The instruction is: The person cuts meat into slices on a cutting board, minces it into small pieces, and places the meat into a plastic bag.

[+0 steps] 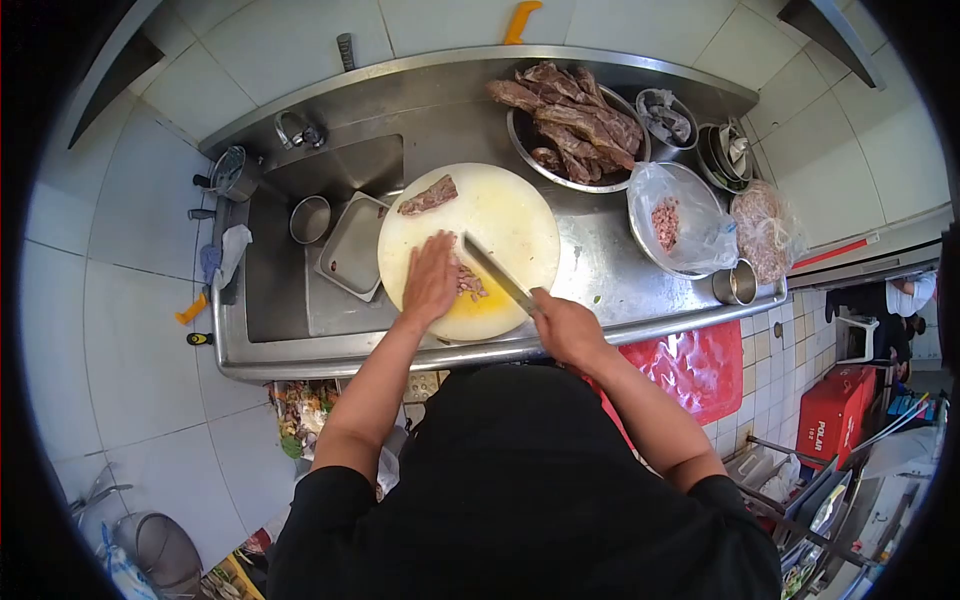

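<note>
A round white cutting board lies on the steel counter in front of me. My right hand is wrapped round the handle of a kitchen knife, its blade slanting up and left across the board. My left hand lies with fingers stretched out on the board, left of the blade. Between that hand and the knife is a small pile of chopped meat, partly hidden by the hand. A larger strip of meat rests near the board's upper left edge.
A steel bowl heaped with meat strips stands behind the board. To the right are a plastic-lined bowl of chopped meat, a bag of meat and a steel cup. A sink with a rectangular pan lies left.
</note>
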Tool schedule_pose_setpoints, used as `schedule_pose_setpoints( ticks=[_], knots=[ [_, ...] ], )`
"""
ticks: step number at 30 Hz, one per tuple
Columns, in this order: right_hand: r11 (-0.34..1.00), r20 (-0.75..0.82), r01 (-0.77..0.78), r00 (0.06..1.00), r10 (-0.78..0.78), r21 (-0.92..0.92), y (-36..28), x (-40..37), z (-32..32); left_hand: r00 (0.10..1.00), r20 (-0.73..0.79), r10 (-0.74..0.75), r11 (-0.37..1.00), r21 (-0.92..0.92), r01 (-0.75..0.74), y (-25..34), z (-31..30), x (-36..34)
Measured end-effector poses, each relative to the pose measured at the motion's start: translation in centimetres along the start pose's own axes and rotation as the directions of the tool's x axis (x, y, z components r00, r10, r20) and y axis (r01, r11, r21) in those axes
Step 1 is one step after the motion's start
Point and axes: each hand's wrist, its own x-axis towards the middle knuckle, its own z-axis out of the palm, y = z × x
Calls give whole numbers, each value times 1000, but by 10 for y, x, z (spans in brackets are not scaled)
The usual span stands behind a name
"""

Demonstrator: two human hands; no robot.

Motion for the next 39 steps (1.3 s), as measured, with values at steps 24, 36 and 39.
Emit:
schedule_pose_setpoints(
  ticks=[24,36,39],
  knots=[
    [737,287,-241,956,66,631,40,10,73,979,-192,-68,994,-92,51,56,38,-18],
    [629,138,-166,986,93,760,63,-8,10,867,-495,-64,944,-311,-107,149,57,48],
    [630,-122,-59,963,239,774,80,-43,-39,860,-496,122,836,-416,-359,229,66,91]
  ],
)
